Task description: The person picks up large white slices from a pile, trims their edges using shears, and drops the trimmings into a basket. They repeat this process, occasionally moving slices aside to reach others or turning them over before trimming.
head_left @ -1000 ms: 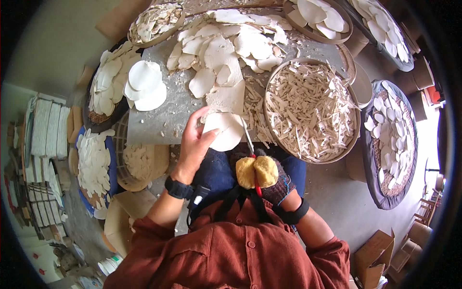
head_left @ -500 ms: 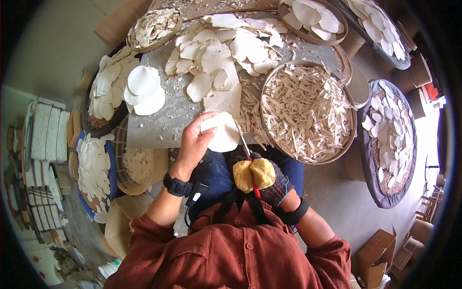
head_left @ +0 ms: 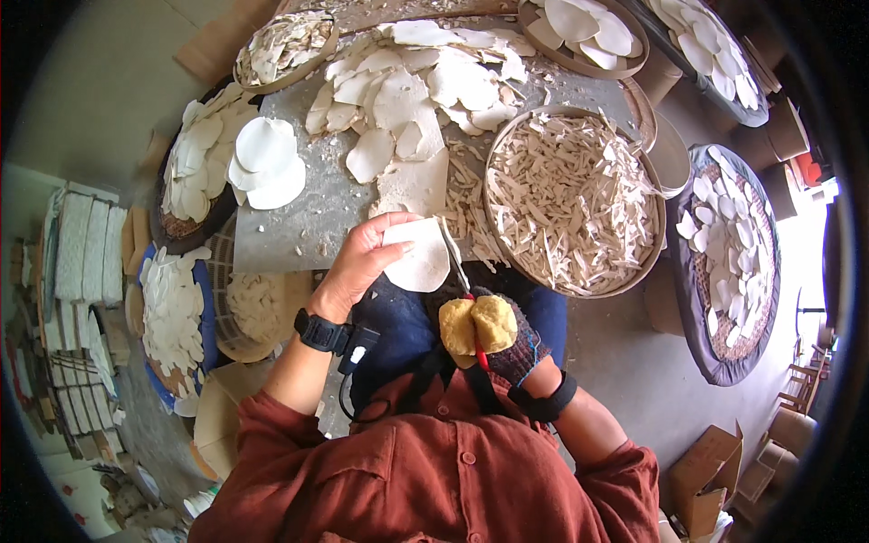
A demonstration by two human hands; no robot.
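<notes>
Between the thumb and fingers of my bare left hand (head_left: pixel 369 256) is a thin, pale, roundish slice (head_left: pixel 423 261), held above my lap at the table's near edge. My right hand (head_left: pixel 514 355), in a dark knitted glove, is closed on a pair of scissors (head_left: pixel 460 264) with red handles. Yellow foam-like padding (head_left: pixel 477 326) covers much of the handles and hides part of the fingers. The blades lie along the slice's right edge, where a narrow strip of it stands slightly apart. A pile of uncut-looking pale slices (head_left: pixel 407 86) lies on the table beyond.
A round tray of pale offcut strips (head_left: pixel 572 204) overhangs the table's right side. Smooth trimmed discs (head_left: pixel 266 163) are stacked at left. More slices fill round trays on both sides (head_left: pixel 174 312) (head_left: pixel 731 240). An open cardboard box (head_left: pixel 704 480) stands on the floor at lower right.
The slice in my left hand has turned and dropped slightly. A narrow strip now shows apart along its right edge by the blades. The whole view has shifted a little.
</notes>
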